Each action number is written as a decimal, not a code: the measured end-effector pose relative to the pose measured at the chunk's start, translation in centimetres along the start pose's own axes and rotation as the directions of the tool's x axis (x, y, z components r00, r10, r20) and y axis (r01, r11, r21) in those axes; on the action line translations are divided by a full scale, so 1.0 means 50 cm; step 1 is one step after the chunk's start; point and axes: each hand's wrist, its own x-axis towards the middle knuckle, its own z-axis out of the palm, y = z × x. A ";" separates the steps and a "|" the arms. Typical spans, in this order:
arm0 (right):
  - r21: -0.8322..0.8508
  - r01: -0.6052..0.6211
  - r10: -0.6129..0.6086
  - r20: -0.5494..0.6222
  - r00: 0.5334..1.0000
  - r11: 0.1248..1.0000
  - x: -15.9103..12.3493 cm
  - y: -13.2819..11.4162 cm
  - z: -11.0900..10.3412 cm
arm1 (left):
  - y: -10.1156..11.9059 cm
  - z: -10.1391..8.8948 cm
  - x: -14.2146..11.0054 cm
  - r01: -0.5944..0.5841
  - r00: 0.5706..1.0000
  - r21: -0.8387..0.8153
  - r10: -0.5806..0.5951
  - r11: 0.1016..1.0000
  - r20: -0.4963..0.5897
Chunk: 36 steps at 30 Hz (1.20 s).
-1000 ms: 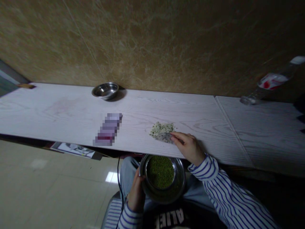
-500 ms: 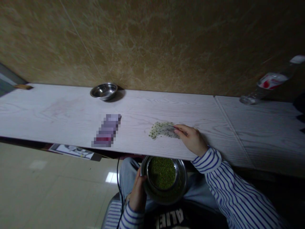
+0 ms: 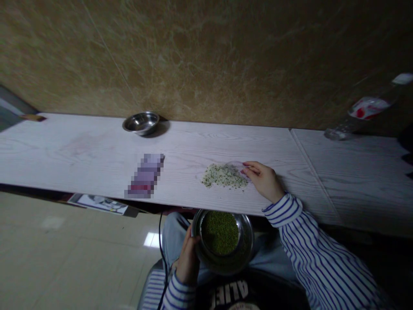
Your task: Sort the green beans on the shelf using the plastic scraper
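Observation:
My left hand (image 3: pixel 188 260) grips the left rim of a steel bowl (image 3: pixel 247 241) over my lap. Small green beans (image 3: pixel 221 232), like mung beans, lie in the bowl. Above the tabletop, my right hand (image 3: pixel 262 178) pinches a thin, clear plastic piece (image 3: pixel 236 164) between thumb and fingers; its exact kind is hard to make out. Beside those fingertips, a flat heap of white grains mixed with green beans (image 3: pixel 222 176) is spread on the table.
The pale wood-grain table (image 3: pixel 180 146) runs along a marbled wall. A smaller steel bowl (image 3: pixel 141 124) stands at the back, with a blurred-out phone-like rectangle (image 3: pixel 146 175) nearer me. A clear bottle (image 3: pixel 368 110) stands far right. A black cable (image 3: pixel 160 241) hangs by my left leg.
My right hand has moved slightly right, raising the clear plastic piece off the heap, so more grains show. My left hand still holds the bowl in about the same place.

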 end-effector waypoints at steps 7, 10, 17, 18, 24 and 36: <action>0.060 -0.010 0.006 0.065 0.998 0.998 -0.020 -0.017 0.007 | 0.018 0.015 -0.008 0.020 0.999 -0.078 -0.017 0.997 0.036; 0.075 -0.020 0.013 0.093 0.996 0.997 -0.029 -0.022 0.007 | 0.021 0.017 -0.011 0.021 1.000 -0.106 -0.019 0.994 0.025; 0.066 -0.041 0.031 0.147 0.989 0.997 -0.053 -0.037 0.003 | 0.028 0.023 -0.018 0.021 1.000 -0.095 -0.021 0.995 0.002; 0.068 -0.045 0.034 0.152 0.988 0.997 -0.055 -0.039 0.001 | 0.028 0.022 -0.019 0.024 1.000 -0.088 -0.024 0.996 -0.008; 0.081 -0.055 0.045 0.122 0.991 0.995 -0.060 -0.035 -0.011 | 0.022 0.017 -0.017 0.006 0.999 -0.059 -0.008 0.998 -0.033; -0.012 -0.041 0.042 0.207 0.977 0.999 -0.086 -0.046 0.004 | 0.015 0.013 -0.016 0.001 1.000 -0.073 -0.002 0.997 -0.007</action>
